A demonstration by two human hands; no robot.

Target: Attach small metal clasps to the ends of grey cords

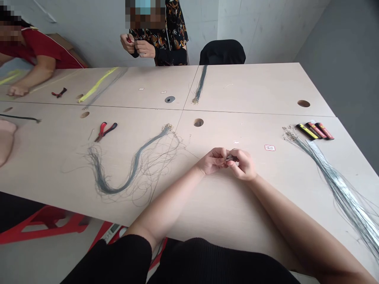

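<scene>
Black sleeves [109,260] fill the bottom of my feed, with bare forearms reaching out over a pale laminate table [225,209]. The left hand [211,161] and right hand [241,165] meet at the fingertips, both curled nearly shut and pinching a small dark piece [231,158] between them; it's too small for me to identify from here. To the left lies a looped bundle of grey cord [133,173], gold clasps at one end, near red-and-black pliers [105,131]. To the right, a longer grey cord bundle [334,185] runs just beside three short coloured tubes [315,130]. Across the table, a co-worker's hands [135,46] hold something small, and another person's hand [17,90] rests at the far left.
</scene>
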